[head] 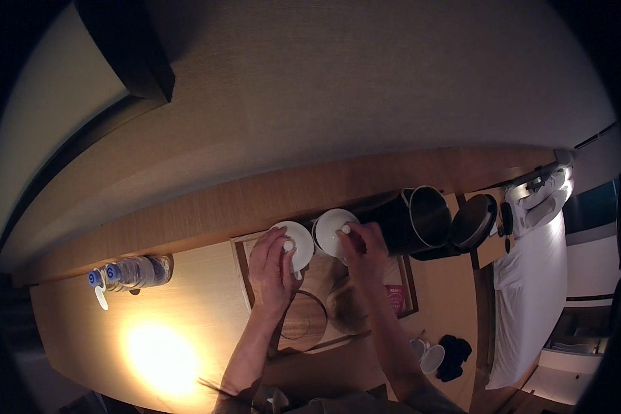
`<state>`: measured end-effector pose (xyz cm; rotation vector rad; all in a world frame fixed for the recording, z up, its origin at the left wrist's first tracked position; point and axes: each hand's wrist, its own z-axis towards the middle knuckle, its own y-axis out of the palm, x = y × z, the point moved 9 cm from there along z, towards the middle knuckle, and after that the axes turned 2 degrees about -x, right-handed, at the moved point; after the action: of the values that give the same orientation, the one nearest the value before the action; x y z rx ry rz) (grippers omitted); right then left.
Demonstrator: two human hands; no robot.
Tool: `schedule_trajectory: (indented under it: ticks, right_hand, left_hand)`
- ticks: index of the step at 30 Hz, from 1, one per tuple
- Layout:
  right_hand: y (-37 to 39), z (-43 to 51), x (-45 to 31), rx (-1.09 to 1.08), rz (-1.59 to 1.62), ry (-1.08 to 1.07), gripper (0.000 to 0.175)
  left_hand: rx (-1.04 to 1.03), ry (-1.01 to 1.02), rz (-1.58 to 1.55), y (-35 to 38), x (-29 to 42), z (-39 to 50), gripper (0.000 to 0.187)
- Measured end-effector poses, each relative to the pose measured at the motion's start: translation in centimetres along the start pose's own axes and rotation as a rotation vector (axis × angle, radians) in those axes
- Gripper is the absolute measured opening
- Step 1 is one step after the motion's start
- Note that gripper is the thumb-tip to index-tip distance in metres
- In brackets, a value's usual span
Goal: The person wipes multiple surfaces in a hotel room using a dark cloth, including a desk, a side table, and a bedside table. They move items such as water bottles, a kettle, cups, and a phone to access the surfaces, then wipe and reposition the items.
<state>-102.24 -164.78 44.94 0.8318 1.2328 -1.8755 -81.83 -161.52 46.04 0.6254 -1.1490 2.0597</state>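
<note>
Two white lidded cups stand side by side at the back of a wooden tray [240, 269]. My left hand [270, 264] is at the left cup's white lid [301, 243], its fingers around the lid's knob. Over the right cup, my right hand [365, 248] pinches the small knob of the other white lid [331, 225] between thumb and finger. The cups below the lids are mostly hidden. A round wooden board [304, 321] lies in the tray's near part, beside a brownish rounded item [348, 308] that I cannot identify. A red packet [395, 298] sits at the tray's right side.
A black kettle-like vessel with a raised lid [429, 217] stands right of the cups. Plastic water bottles [137, 271] are at the left by the wall. White cups [432, 358] and a dark cloth-like item [454, 357] lie at the near right. A bed [528, 290] is farther right.
</note>
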Motion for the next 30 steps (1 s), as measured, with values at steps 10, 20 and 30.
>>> schedule_trajectory:
  ticks: [10,20,30]
  right_hand:
    - [0.8,-0.1,0.0,0.028,-0.064,-0.142,0.034]
    - [3.4,-1.1,1.2,-0.213,0.073,-0.037,0.072]
    - [3.7,-2.2,1.2,-0.124,-0.046,-0.072,0.08]
  left_hand:
    - [-0.016,-0.102,0.062,0.5,-0.6,-0.9,0.037]
    - [-0.084,-0.104,0.064,1.3,-0.6,-1.8,0.071]
    - [-0.057,-0.111,0.183,1.2,-1.1,-2.3,0.072]
